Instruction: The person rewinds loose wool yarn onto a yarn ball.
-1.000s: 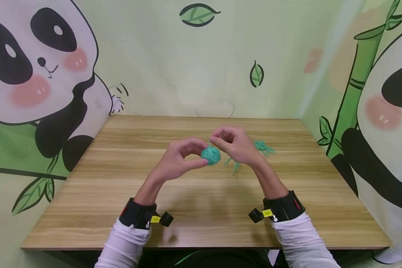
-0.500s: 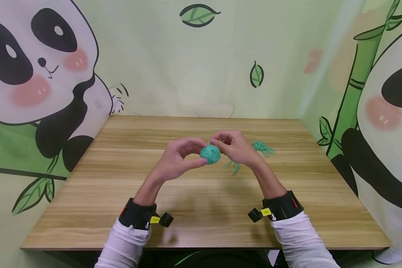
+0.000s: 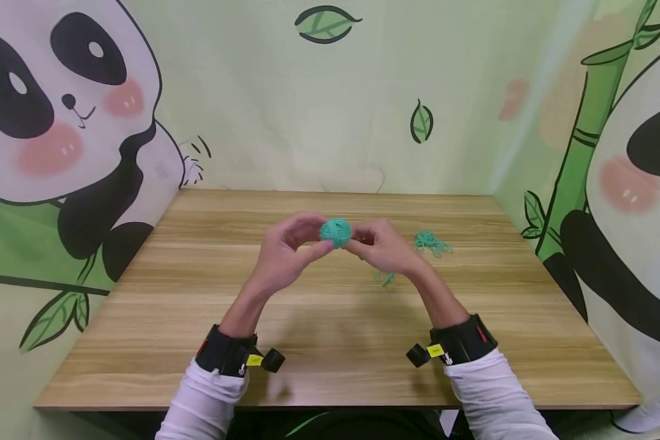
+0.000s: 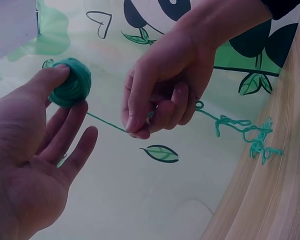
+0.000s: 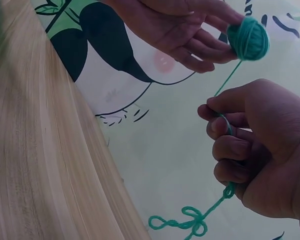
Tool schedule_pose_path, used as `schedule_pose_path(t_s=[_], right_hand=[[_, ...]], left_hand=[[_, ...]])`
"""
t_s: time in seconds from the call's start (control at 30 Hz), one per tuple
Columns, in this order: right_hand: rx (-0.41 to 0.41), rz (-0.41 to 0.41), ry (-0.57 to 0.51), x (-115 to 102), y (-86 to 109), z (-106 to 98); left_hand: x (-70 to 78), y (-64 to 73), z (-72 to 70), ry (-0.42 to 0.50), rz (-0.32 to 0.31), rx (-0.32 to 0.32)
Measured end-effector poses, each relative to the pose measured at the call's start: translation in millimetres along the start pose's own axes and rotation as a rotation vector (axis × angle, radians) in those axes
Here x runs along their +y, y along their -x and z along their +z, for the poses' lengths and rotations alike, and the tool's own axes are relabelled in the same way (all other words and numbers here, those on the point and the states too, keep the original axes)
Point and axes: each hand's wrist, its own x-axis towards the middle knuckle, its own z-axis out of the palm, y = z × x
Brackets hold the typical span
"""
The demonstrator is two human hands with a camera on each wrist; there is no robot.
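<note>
**Winding in mid-air, by the look of it**

Working over a wood-grained desk [image 3: 330, 373]. Holding the left hand [image 3: 279, 253] and the right hand [image 3: 387, 247] up side by side above its middle. Pinching the ball of teal yarn [image 3: 336, 233] between left thumb and fingertips, well clear of the desk, and letting the spare fingers spread away. Leaving a loose heap of yarn [image 3: 430, 241] lying on the desk beyond the right hand, with small loops [image 3: 386, 279] showing below that hand. Clamping the strand [image 5: 228, 78] between right thumb and forefinger, folding the other fingers in around it, and holding a short straight span between pinch and ball.

Probably being partway through winding, judging by the solid ball and the heap not yet used up. Calling next, most likely, for carrying the strand around the ball or turning the ball under it, and for teasing those loops open first; otherwise risking a snag.

Not making out the ball's far side. Losing the strand between the hands in the head view, and inside the curled fingers and off the bottom edge in the right wrist view. Being unable to tell touching the desk from hanging free for those loops.
</note>
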Motion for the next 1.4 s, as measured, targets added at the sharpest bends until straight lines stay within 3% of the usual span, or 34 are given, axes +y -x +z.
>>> schedule_pose_path(t_s=[0.23, 0.53, 0.73, 1.0, 1.2, 1.4], right_hand=[[-0.108, -0.091, 0.048, -10, 2.1, 1], [-0.175, -0.175, -0.016, -34, 6.5, -6], [-0.121, -0.176, -0.063, -44, 9.9, -11], [-0.013, -0.147, -0.110, -60, 14.3, -14], [0.047, -0.146, -0.149, -80, 18.5, -15], [0.088, -0.167, -0.191, -81, 18.4, -15]], left_hand=[[15.4, -3.3, 4.5, -0.097, 0.017, 0.111], [15.6, -5.4, 6.9, -0.185, 0.064, 0.131], [10.7, -4.0, 6.5, -0.237, 0.066, 0.114], [-19.7, -0.3, -1.0, -0.219, 0.055, 0.042], [-19.0, 0.3, 0.0, -0.235, 0.049, 0.033], [-1.6, 0.1, 5.0, -0.272, 0.042, 0.011]])
